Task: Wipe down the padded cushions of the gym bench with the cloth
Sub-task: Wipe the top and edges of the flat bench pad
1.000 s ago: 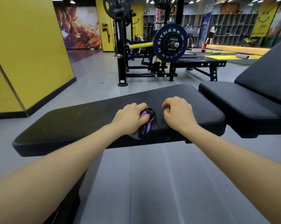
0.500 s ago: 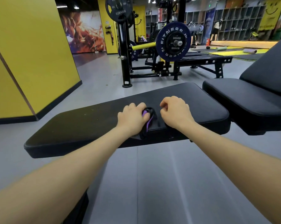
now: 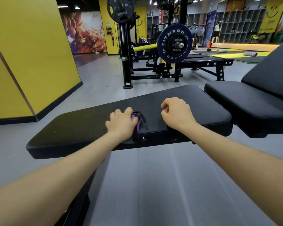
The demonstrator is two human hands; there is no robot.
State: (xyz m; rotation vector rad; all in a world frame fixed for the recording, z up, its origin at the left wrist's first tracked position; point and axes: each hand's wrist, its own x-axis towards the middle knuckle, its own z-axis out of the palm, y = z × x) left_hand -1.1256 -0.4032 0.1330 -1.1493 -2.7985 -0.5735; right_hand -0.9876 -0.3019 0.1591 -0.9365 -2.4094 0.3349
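Observation:
A long black padded bench cushion (image 3: 82,126) lies across the middle of the view. My left hand (image 3: 121,122) grips a bunched black and purple cloth (image 3: 140,123) and presses it onto the cushion near its front edge. My right hand (image 3: 176,112) rests on the cushion to the right of the cloth, fingers curled into a loose fist with nothing in it. A gap of bare padding separates the two hands. A second seat cushion (image 3: 245,101) and its raised backrest (image 3: 272,75) stand to the right.
Grey floor (image 3: 153,185) lies in front of the bench. A yellow wall (image 3: 31,54) stands at the left. Behind the bench are a black rack with a blue weight plate (image 3: 174,44) and a flat bench frame (image 3: 207,61). Shelves line the far right.
My left hand has slid the cloth to the left along the cushion, widening the gap to my right hand. The view has shifted slightly right and down.

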